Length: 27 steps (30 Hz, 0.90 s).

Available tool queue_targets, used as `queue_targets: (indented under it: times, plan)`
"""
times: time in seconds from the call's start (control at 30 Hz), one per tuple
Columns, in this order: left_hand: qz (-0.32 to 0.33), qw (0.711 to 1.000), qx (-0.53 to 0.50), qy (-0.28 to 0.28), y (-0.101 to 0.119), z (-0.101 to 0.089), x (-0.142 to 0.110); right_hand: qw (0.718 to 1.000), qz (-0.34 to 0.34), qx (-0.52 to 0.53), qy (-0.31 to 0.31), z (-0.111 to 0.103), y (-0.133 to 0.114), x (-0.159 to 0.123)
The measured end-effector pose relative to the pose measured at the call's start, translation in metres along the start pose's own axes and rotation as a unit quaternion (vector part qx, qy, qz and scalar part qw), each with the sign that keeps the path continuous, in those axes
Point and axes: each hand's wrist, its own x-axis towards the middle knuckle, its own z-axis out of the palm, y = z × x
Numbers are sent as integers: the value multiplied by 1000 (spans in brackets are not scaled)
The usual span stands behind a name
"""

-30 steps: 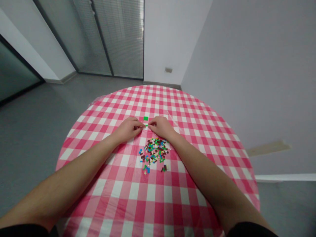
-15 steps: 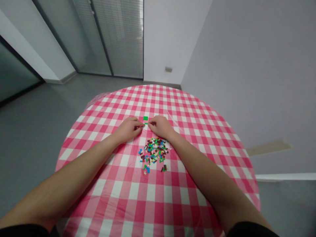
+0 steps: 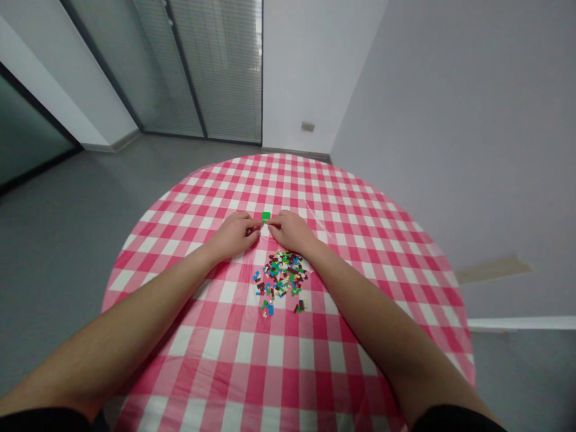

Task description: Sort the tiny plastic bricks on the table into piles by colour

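Note:
My left hand [image 3: 237, 233] and my right hand [image 3: 290, 230] meet almost fingertip to fingertip near the middle of the table. Between their closed fingers is a small, thin green toy brick [image 3: 265, 222], pinched from both sides. Just beyond it lies a square green piece [image 3: 266, 215], very close to the thin brick; whether the two touch I cannot tell. Nearer to me, between my forearms, is a loose pile of small toy bricks [image 3: 283, 273] in brown, green, blue, white and some yellow.
A red-and-white checked cloth [image 3: 279, 354] covers the round table. A few bricks [image 3: 268, 309] lie in front of the pile at left, and more bricks [image 3: 300, 306] at right. A wall stands close on the right; glass panels [image 3: 211, 72] rise behind the table.
The thin green brick has moved slightly away from me, towards the square green piece, with the fingertips of both hands moving along. The pile has not changed.

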Motion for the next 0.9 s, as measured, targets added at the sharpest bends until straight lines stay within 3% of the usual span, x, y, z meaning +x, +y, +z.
queue_targets:
  times: [0.33, 0.9]
  plan:
    - [-10, 1000, -13, -7, -1, 0, 0, 999, -28, 31, 3, 0, 4, -1]
    - [-40, 999, -12, 13, -2, 1, 2, 1000, -15, 15, 4, 1, 3, 0]
